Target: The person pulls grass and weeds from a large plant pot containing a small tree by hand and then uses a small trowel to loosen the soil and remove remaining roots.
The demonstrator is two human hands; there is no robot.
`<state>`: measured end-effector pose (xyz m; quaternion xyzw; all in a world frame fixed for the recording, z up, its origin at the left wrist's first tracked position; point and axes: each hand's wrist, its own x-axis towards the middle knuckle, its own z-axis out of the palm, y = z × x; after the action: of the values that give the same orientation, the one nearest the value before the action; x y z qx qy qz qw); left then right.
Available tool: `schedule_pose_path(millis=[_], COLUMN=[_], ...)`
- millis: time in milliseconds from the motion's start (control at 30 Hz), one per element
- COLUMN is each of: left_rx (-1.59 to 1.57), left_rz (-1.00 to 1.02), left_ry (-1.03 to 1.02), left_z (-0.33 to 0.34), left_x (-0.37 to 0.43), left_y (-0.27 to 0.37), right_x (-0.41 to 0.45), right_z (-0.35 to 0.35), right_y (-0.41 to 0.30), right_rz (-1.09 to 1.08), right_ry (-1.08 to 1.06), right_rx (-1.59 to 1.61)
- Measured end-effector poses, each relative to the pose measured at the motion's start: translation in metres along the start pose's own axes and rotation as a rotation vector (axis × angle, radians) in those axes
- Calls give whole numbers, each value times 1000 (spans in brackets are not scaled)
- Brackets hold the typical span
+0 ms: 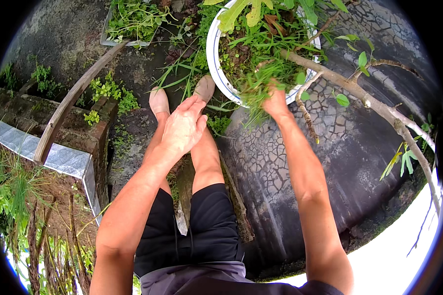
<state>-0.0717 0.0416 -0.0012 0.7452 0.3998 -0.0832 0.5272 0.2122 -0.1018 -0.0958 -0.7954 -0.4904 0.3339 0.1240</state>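
My right hand (pixel 275 100) grips a tuft of green grass (pixel 259 83) at the near rim of a round white pot (pixel 213 55) with a blue line around it. Soil, low weeds and long grass blades fill the pot. My left hand (pixel 184 123) is held over my lower legs, back upward, its fingers stretched out and the thumb slightly apart. No object shows in it, though its palm is hidden. Long grass blades (pixel 186 75) spread over the ground just beyond its fingertips.
A bare-barked branch (pixel 339 79) with lobed leaves crosses above the pot and my right forearm. Beneath is a dark, cracked rounded surface (pixel 265 158). At left, a curved wooden stick (pixel 83 86) leans between a weed-filled container (pixel 105 31) and a tile-edged brick planter (pixel 64 160).
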Motion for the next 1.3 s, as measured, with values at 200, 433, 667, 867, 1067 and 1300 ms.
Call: schedule_pose_path(millis=[200,433,667,867,1067,1300], left_rx=[38,-5,-47,-172,-1133,-1595], left_rz=[-148,-42,-89,-255,-160,-506], left_ry=[-105,99,67,110,121,305], left_z=[-30,-32,-34,-60,-51,-57], left_x=[6,-11,-12,-9,20,57], left_y=[11,-15,-9,1,4,-4], right_x=[40,158,139,80,64,47], right_z=[-24,-77,-31,7,1,-23], right_y=[-177,-197,-188,-238,-242,-283], right_rz=[-297,319,125,183,227,18], right_ry=[221,-275,-54,32,49,-250], right_rx=[24,-431,-224,18,228,275])
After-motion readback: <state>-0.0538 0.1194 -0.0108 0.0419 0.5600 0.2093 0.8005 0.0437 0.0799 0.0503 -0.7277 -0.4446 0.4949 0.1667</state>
